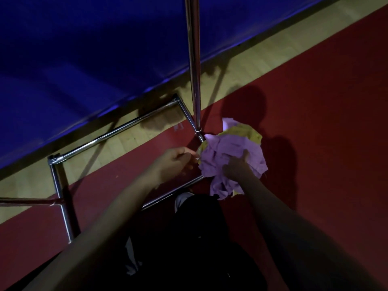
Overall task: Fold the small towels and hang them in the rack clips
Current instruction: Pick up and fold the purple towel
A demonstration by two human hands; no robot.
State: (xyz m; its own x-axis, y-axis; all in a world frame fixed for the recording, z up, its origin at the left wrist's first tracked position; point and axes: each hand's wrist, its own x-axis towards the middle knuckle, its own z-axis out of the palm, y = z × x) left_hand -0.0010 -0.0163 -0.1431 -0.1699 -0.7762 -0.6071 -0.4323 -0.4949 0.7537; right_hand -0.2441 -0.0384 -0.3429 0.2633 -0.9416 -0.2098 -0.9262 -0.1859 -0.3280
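A crumpled heap of small towels lies on the red floor by the rack's foot: purple towels (226, 152) on top, a yellow towel (249, 133) showing behind. My right hand (237, 166) grips the purple cloth from above. My left hand (178, 162) sits just left of the heap, fingers curled, pinching its pale edge. The chrome rack (194, 59) rises as an upright pole right behind the heap. No clips are in view.
The rack's chrome base bars (109, 135) form a frame on the floor to the left and in front of me. A blue padded wall (84, 59) runs along the back, above a strip of wooden floor (262, 51). My dark-clothed legs (197, 238) are below the hands.
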